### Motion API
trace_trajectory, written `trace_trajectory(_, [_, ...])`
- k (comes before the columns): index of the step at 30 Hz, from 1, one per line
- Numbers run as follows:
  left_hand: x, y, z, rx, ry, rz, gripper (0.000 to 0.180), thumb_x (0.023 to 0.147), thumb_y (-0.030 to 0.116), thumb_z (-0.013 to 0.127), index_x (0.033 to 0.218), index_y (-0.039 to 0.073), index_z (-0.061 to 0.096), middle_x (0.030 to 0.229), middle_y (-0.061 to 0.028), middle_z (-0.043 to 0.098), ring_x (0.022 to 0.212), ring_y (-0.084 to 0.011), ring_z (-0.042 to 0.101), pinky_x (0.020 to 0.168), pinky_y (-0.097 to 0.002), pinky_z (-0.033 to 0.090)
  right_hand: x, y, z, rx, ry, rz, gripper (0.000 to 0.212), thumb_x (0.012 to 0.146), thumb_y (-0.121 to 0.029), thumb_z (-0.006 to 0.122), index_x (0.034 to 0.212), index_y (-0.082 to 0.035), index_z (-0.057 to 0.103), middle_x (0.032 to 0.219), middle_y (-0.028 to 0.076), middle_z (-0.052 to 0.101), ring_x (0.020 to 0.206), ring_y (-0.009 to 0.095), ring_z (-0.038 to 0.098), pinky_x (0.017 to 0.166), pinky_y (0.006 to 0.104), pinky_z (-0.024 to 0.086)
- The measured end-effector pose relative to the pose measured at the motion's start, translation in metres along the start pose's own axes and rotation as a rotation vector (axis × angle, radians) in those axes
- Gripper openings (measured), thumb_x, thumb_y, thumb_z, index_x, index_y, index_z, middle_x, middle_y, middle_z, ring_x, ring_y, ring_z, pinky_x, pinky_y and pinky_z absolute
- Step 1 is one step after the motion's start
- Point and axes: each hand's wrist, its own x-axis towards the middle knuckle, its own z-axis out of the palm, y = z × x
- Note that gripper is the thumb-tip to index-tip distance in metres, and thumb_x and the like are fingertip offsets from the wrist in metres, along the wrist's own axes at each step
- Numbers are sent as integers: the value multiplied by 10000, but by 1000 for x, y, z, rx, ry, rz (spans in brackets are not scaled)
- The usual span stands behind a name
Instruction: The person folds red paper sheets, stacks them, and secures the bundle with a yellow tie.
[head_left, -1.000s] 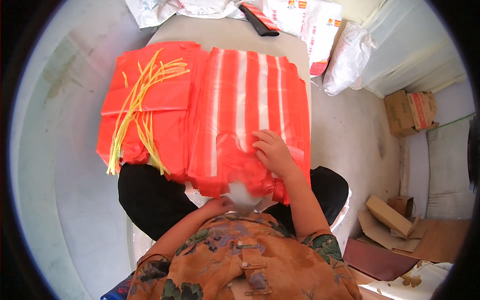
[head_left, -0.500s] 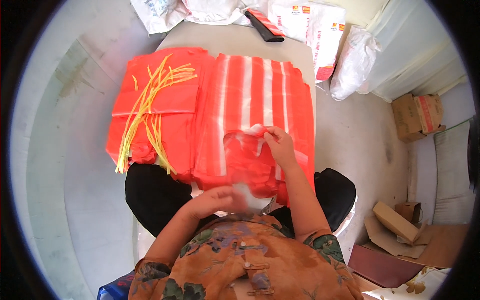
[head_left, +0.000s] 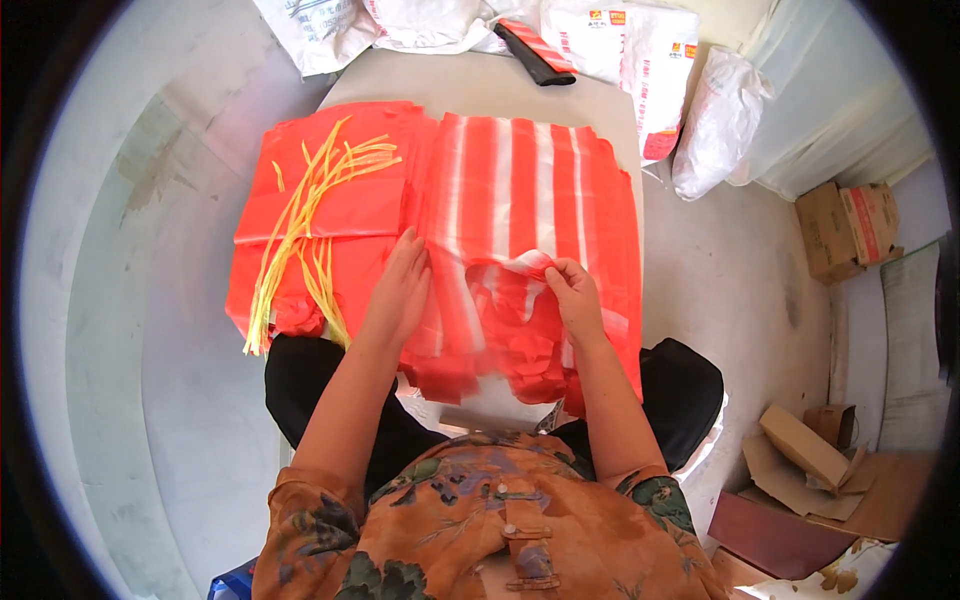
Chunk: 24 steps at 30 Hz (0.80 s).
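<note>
A stack of red-and-white striped plastic bags (head_left: 520, 190) lies on the right part of the table. With thumb and fingers, my right hand (head_left: 575, 300) pinches the top bag near its cut-out opening, where the film is lifted and crumpled. My left hand (head_left: 402, 290) lies flat along the left edge of the striped bags, fingers stretched out and holding nothing. To its left is a pile of folded plain red plastic bags (head_left: 340, 205). A bunch of yellow plastic strips (head_left: 290, 232) is spread over that pile. The lower edge of the striped bags is blurred.
The table (head_left: 440, 80) stands over my knees. White woven sacks (head_left: 585, 45) line its far side, with a black-and-red roll (head_left: 535, 55) in front. Another white sack (head_left: 722, 125) stands at the right. Cardboard boxes (head_left: 835, 230) and flattened cardboard (head_left: 800, 460) are on the right-hand floor.
My left hand has moved up and forward from near my lap to the striped bags' left edge. My right hand keeps its pinch on the bag. The view has shifted slightly.
</note>
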Motion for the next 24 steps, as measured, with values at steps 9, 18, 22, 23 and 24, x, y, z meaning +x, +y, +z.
trace_trajectory(9, [35, -4, 13, -25, 4, 18, 585, 1072, 374, 513, 1552, 104, 315, 1456, -119, 448, 1318, -265, 449, 1166, -405, 349, 2, 5, -1, 158, 51, 30, 72, 1036, -104, 596, 1041, -62, 654, 977, -31, 657, 895, 56, 580, 831, 223, 472])
trace_trajectory(18, [33, -4, 17, 161, 121, 28, 565, 1048, 220, 585, 1525, 55, 332, 1281, -60, 548, 1075, -129, 571, 977, -351, 474, 5, 11, -4, 202, 102, 44, 72, 1036, -99, 595, 1048, -65, 657, 974, -19, 661, 881, 61, 595, 808, 220, 496])
trace_trajectory(22, [2, 2, 31, 205, 121, -30, 601, 1036, 187, 597, 1558, 72, 322, 1139, -38, 576, 904, -108, 558, 781, -271, 477, 4, 9, -1, 201, 120, 47, 77, 1036, -101, 593, 1050, -62, 659, 973, -19, 662, 884, 64, 595, 810, 223, 498])
trace_trajectory(23, [-5, 1, 33, 228, 143, -38, 588, 1034, 175, 593, 1559, 91, 343, 1005, -2, 595, 729, -85, 544, 630, -203, 460, 3, 7, 0, 195, 107, 50, 78, 1036, -102, 593, 1050, -60, 658, 972, -18, 660, 883, 65, 595, 812, 223, 498])
trace_trajectory(24, [-9, 0, 32, 234, 141, -37, 588, 1034, 175, 593, 1559, 91, 343, 1005, -2, 595, 729, -85, 544, 630, -203, 460, 3, 6, 1, 189, 94, 53, 79, 1036, -103, 592, 1049, -58, 657, 970, -18, 659, 883, 66, 595, 813, 223, 497])
